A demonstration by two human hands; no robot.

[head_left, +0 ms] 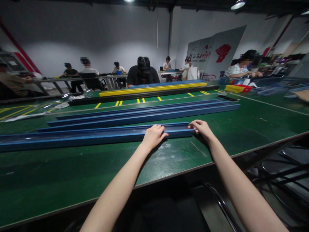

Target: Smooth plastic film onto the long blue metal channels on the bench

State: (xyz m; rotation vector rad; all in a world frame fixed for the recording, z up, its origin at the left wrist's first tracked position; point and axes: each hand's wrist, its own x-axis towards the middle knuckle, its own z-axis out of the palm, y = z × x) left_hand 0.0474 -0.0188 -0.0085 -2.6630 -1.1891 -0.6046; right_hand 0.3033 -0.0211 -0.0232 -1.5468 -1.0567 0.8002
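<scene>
A long blue channel strip (96, 138) lies across the green table, running off the left side of the view. My left hand (154, 137) is wrapped over this strip a little short of its right end, with the thumb along the near wall. At that right end, my right hand (199, 126) has its fingers curled and pinched against the strip's tip. Whether a small piece sits between those right fingers cannot be made out. Just beyond lie more blue channel strips (145, 117), side by side and roughly parallel.
Farther back lie a yellow strip (154, 89) and a black strip (145, 95), with a person (143, 72) bent over behind them. A phone (227, 98) and a yellow tray (234, 88) are at the right. The table's near edge (173, 175) passes under my forearms.
</scene>
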